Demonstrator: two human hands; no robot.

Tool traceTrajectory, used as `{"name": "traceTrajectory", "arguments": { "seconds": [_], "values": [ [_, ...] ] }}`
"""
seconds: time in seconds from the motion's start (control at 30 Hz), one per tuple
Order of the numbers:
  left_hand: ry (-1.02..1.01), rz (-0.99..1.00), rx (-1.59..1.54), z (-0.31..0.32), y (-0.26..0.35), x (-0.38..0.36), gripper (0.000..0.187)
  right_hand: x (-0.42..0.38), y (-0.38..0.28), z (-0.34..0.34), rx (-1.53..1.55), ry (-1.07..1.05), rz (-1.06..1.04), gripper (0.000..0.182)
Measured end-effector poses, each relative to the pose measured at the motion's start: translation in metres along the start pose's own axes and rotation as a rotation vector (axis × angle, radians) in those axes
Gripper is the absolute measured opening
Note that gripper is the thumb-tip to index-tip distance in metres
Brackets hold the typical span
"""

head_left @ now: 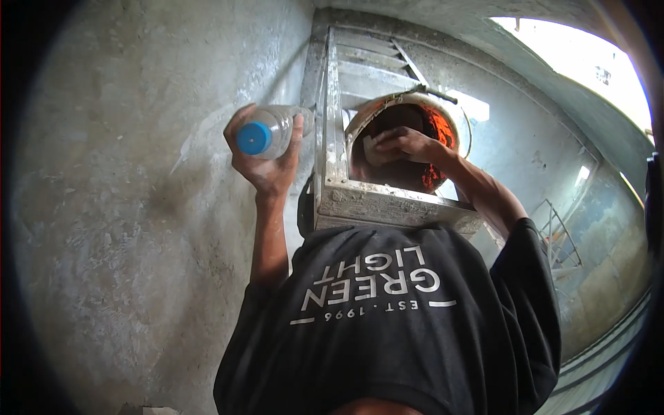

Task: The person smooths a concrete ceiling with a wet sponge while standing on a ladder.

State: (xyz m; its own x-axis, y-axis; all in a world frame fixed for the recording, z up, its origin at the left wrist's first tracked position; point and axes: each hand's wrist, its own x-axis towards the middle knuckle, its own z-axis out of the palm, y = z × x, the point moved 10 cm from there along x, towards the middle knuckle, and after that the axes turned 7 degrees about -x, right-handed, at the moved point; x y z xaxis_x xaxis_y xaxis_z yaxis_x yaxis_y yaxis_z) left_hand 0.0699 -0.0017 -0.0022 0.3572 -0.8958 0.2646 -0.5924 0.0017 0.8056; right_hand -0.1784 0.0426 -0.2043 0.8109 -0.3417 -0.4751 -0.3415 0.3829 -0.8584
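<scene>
My left hand (266, 155) is wrapped round a clear plastic bottle (280, 128) with a blue cap, raised beside the wall. The bottle lies tilted, its cap towards me. My right hand (402, 144) reaches into the mouth of a bucket (453, 128) and grips a pale, sponge-like block (375, 151). The bucket's inside is dark, with bright orange-red showing along its right side. What lies deeper in it is too dark to make out. The bucket sits within the top frame of a stepladder (339, 159), in front of my chest.
A rough grey plastered wall (138, 173) stands close on my left. The ladder's steps (366, 59) show beyond the bucket. A bright opening (581, 62) is at upper right. A thin metal frame (561, 238) stands lower down at right.
</scene>
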Motion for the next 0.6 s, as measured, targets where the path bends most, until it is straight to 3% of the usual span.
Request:
{"name": "traceTrajectory", "arguments": {
  "seconds": [0.07,0.23,0.33,0.37,0.4,0.47,0.53,0.6],
  "values": [
    [0.004,-0.044,-0.027,0.001,0.001,0.001,0.063,-0.015,0.016,-0.005,0.799,0.113,0.450,0.013],
    [0.010,0.087,-0.025,0.010,0.024,0.008,0.059,-0.046,-0.070,-0.052,0.780,0.340,0.136,0.021],
    [-0.005,0.060,-0.093,0.019,0.041,0.015,0.059,-0.062,-0.084,-0.084,0.832,0.469,0.023,0.025],
    [-0.013,0.059,-0.102,0.023,0.046,0.016,0.059,-0.071,-0.070,-0.098,0.822,0.605,0.078,0.030],
    [-0.022,0.063,-0.116,0.026,0.049,0.017,0.058,-0.085,-0.082,-0.108,0.749,0.706,0.108,0.041],
    [-0.049,0.158,-0.117,0.035,0.063,0.020,0.058,-0.086,-0.057,-0.144,0.217,0.830,-0.163,0.040],
    [-0.062,0.149,-0.162,0.042,0.080,0.023,0.058,-0.099,-0.073,-0.141,0.596,0.889,-0.057,0.039],
    [-0.097,0.154,-0.169,0.047,0.088,0.022,0.057,-0.105,-0.081,-0.150,0.596,0.902,-0.208,0.039]
  ]
}}
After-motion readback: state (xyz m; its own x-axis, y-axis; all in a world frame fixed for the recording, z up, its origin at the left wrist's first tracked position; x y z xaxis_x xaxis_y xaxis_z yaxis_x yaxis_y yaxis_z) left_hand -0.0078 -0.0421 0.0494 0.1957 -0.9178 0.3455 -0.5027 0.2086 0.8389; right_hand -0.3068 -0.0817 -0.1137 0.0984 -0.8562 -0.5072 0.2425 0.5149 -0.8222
